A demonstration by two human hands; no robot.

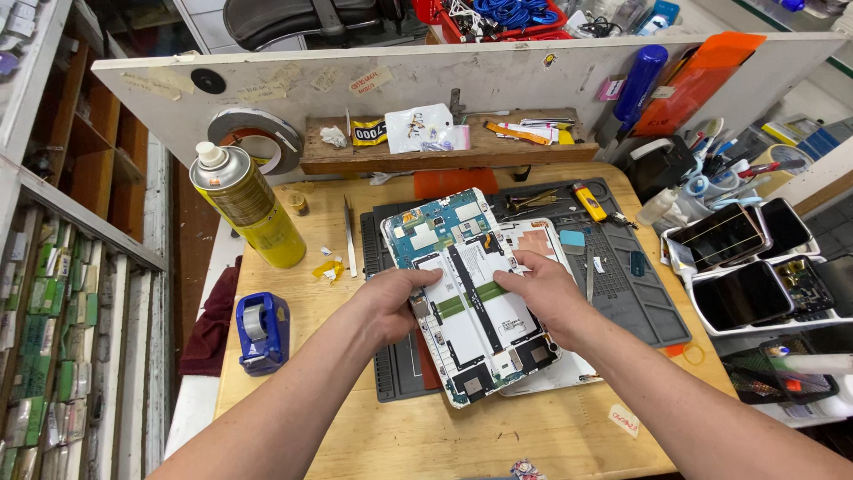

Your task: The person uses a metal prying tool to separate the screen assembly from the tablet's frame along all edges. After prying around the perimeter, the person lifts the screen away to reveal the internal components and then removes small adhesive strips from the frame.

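Hidden and cut-off parts at the repair bench

The left hand [391, 302] covered the left edge of the opened tablet [466, 293], and the right hand [542, 289] hid part of its middle, so what the fingertips pressed could not be told. The white back cover [551, 373] under the tablet showed only at its right and lower rim. Both forearms ran off the bottom edge. Small parts on the wooden shelf [444, 151] were too small to identify, and the trays of phones [755, 267] were cut by the right edge.

Bright, even overhead light, soft shadows, sharp focus, wide-angle bending at edges.
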